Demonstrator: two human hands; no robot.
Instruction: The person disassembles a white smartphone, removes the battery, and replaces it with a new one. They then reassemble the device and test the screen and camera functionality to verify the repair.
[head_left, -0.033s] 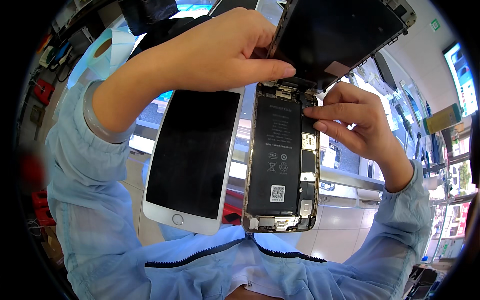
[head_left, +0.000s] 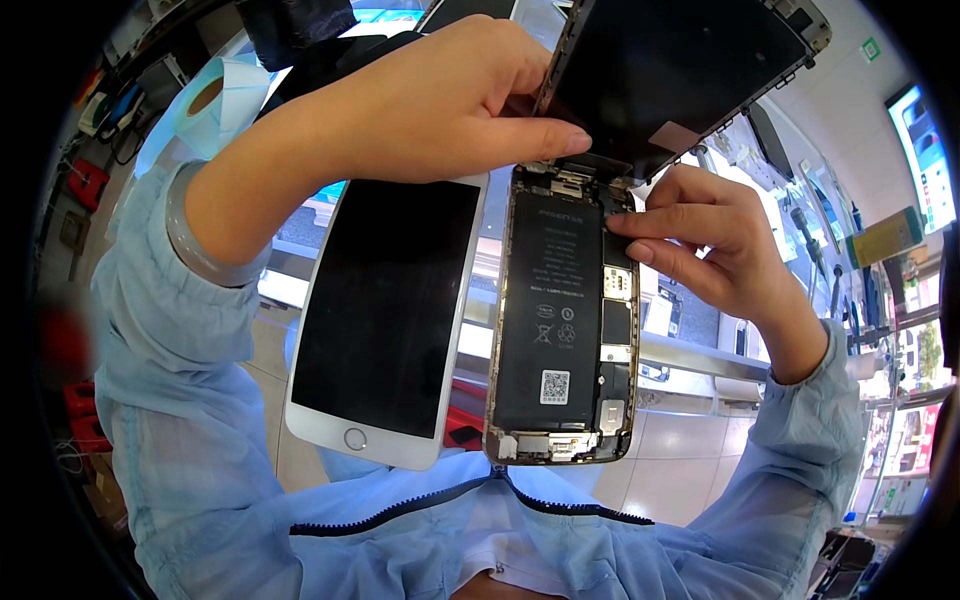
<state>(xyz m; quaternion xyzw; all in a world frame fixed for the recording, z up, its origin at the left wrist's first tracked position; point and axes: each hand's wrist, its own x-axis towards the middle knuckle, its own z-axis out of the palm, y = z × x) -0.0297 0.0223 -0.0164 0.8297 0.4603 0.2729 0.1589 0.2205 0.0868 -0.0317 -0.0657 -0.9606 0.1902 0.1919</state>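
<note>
My left hand (head_left: 470, 105) grips the lower left corner of a lifted phone screen (head_left: 690, 70), its thumb in front and its fingers partly hidden behind. Below the screen is an opened phone body (head_left: 617, 325), inner side facing me, with a long black battery (head_left: 548, 300) and metal-shielded parts in it. My right hand (head_left: 715, 235) reaches in from the right, closed, thumb and index tips together at the body's upper right inner edge. What they pinch or press is too small to make out. Left of the body is a white phone (head_left: 385, 310) with a dark screen and round button.
A roll of pale blue labels (head_left: 215, 95) stands at the upper left, near a black container (head_left: 295, 30). To the right are a screwdriver (head_left: 806, 235) and a yellowish bottle (head_left: 885, 240). A metal counter edge (head_left: 700, 358) runs behind the phones, above the tiled floor.
</note>
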